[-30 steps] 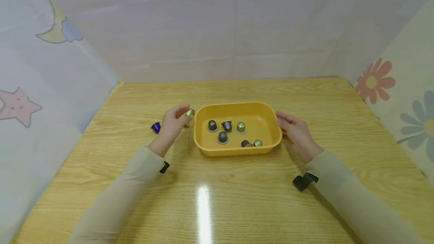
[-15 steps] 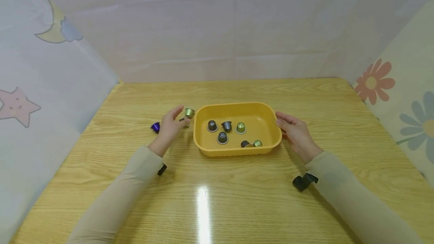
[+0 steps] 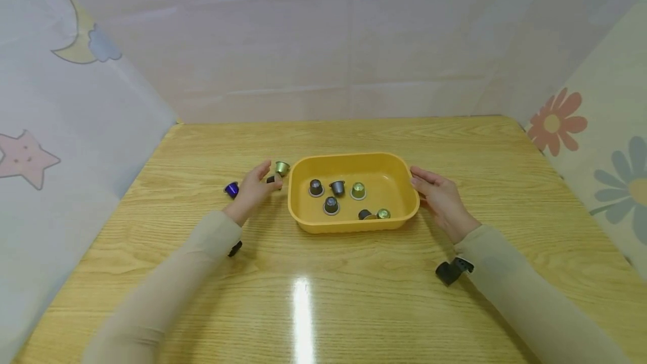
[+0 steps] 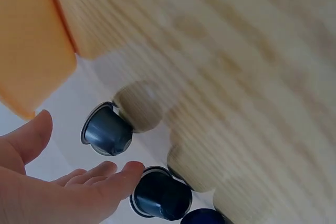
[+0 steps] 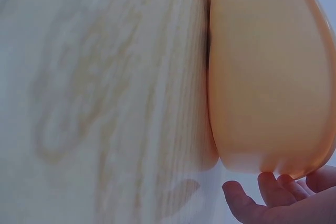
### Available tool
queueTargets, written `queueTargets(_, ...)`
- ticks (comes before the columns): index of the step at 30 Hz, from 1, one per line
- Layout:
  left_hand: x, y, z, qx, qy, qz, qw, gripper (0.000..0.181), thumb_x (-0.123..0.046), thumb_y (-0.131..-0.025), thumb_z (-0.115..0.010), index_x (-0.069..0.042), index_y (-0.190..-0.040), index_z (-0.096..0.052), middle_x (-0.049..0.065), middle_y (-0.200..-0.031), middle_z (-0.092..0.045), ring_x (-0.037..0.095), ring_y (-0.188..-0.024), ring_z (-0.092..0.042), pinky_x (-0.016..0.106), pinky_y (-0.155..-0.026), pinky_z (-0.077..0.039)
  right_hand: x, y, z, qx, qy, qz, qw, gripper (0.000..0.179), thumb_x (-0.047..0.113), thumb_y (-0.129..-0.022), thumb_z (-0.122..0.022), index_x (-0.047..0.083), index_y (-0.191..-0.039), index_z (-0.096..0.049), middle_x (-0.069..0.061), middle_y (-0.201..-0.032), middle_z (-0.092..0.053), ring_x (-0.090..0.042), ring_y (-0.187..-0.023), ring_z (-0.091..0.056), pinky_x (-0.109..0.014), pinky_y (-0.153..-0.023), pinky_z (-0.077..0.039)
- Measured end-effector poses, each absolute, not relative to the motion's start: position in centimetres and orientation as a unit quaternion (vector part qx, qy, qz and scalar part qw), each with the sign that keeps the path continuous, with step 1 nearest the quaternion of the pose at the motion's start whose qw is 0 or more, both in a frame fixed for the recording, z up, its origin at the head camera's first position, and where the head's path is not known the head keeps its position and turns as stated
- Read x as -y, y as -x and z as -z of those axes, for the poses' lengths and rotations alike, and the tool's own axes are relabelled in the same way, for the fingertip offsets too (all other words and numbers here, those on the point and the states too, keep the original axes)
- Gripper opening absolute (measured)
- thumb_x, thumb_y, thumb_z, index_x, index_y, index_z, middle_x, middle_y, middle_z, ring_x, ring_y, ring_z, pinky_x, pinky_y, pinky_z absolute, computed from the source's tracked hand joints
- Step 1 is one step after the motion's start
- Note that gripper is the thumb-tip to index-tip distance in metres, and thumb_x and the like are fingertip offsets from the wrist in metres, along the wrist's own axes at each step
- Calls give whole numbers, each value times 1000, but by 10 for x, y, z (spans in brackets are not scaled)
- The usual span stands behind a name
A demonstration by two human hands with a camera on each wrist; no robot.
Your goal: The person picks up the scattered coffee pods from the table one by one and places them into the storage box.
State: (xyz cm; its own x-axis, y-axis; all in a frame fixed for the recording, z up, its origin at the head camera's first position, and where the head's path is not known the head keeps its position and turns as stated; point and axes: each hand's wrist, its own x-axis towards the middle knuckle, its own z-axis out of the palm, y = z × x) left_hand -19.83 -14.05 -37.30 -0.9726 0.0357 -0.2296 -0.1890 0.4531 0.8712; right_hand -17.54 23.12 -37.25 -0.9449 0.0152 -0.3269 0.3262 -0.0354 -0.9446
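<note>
Yellow tray [image 3: 349, 167] at centre, six pods [image 3: 358, 190] inside. At its nine o'clock my left hand [image 3: 253, 189] holds nothing, thumb and fingers apart, near a dark pod [image 3: 271, 179]; green pod [image 3: 282, 168] at one, blue pod [image 3: 231, 189] at nine. My right hand [image 3: 445, 204] touches the tray at three; whether its grip pinches, I cannot tell.
</note>
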Motion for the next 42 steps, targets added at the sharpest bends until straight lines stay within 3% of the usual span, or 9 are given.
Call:
queueTargets(10,147,209,383,-879,22,-458,131,63,-15,-100,-56,1,-152,-24,20,-156,-26,35,-143,-23,43,-116,-24,-230,176,372,-701,-121,694,114,54,20,-102,-51,8,-151,-33,-14,-154,-33,-3,-102,-54,-17,-79,-52)
queueTargets(21,147,211,386,-919,15,-377,111,53,-16,-99,-59,1,-146,-40,22,-145,-43,37,-135,-38,47,-111,-33,-230,176,373,-701,-120,693,116,52,19,-103,-49,8,-151,-34,-12,-152,-38,-3,-103,-54,-18,-79,-52)
queueTargets(32,152,209,386,-902,23,-423,89,50,-14,-96,-63,5,-140,-47,21,-143,-47,35,-136,-38,44,-112,-31,-230,177,373,-703,-127,691,113,52,19,-103,-50,9,-151,-34,-12,-152,-37,-3,-101,-54,-18,-79,-52)
queueTargets(42,148,200,373,-849,31,-520,87,50,-14,-97,-61,1,-143,-45,20,-145,-45,32,-134,-40,40,-108,-38,-231,175,372,-698,-124,696,114,53,19,-103,-50,8,-152,-33,-14,-153,-34,-3,-101,-54,-17,-78,-52)
